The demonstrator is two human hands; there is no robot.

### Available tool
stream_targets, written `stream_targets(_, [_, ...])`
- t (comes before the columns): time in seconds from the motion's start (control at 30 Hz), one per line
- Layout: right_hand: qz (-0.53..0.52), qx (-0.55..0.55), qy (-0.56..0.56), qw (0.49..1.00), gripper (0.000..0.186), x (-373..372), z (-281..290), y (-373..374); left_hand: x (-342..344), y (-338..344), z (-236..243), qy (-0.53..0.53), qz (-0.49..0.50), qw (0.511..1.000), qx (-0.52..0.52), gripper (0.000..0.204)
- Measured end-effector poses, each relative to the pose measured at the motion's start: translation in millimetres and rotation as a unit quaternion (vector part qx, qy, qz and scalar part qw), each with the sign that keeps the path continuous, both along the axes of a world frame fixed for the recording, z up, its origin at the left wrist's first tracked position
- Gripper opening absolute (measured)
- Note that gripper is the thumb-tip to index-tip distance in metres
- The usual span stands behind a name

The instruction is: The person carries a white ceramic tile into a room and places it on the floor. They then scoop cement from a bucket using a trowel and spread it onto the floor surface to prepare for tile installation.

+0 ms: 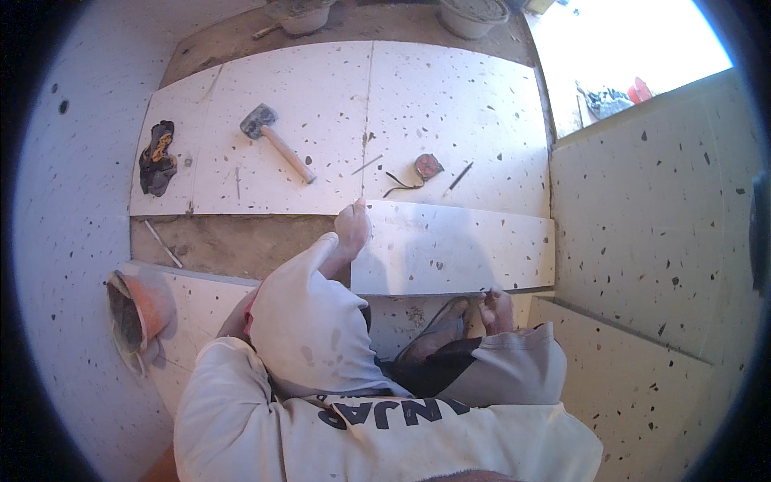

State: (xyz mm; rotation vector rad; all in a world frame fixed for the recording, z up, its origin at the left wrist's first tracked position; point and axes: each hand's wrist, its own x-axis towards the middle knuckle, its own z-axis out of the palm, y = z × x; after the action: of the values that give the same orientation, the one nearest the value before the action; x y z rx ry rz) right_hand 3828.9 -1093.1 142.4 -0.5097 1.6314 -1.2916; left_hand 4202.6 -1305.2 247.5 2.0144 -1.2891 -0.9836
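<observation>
A white speckled floor tile (458,245) is held tilted over a strip of bare mortar bed (241,241). My left hand (352,227) grips its upper left corner. My right hand (496,309) holds its near edge toward the right. Beyond it lie two laid tiles (450,104) of the same pattern. My knee in pale trousers and a dark shoe (438,341) sit just below the held tile.
On the laid tiles lie a rubber mallet (273,140), a red tape measure (428,165), a pencil (460,176) and dark gloves (157,157). An orange bucket (138,313) stands at the left. Tiled walls rise left and right; two buckets (474,14) stand at the far edge.
</observation>
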Motion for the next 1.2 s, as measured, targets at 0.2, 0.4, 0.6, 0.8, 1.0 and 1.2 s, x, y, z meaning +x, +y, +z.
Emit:
stream_targets(0.2, [0.127, 0.012, 0.197, 0.972, 0.009, 21.2, 52.5, -65.6, 33.3, -28.5, -2.7, 0.053, 0.032, 0.998, -0.022, 0.056])
stream_targets(0.4, [-0.058, 0.057, -0.190, 0.979, 0.006, 27.4, 64.8, -174.2, 58.1, -91.6, -42.0, -0.106, -0.047, 0.988, -0.103, 0.052])
stream_targets(0.6, [0.034, 0.053, -0.198, 0.978, 0.005, 4.9, 35.7, -259.2, 46.6, -139.6, -41.7, 0.008, 0.082, 0.997, -0.005, 0.049])
stream_targets(0.8, [0.074, 0.070, -0.178, 0.979, 0.009, 1.5, 21.7, -302.7, 42.7, -166.9, -35.2, -0.035, 0.098, 0.994, -0.021, 0.045])
stream_targets(1.0, [0.049, 0.058, -0.211, 0.975, 0.012, 7.8, 20.1, -310.8, 49.8, -172.9, -35.5, 0.055, 0.124, 0.989, 0.059, 0.044])
stream_targets(1.2, [0.043, 0.083, -0.223, 0.970, 0.012, 11.4, 12.6, -315.8, 52.2, -171.8, -48.8, 0.012, 0.124, 0.992, 0.032, 0.042])
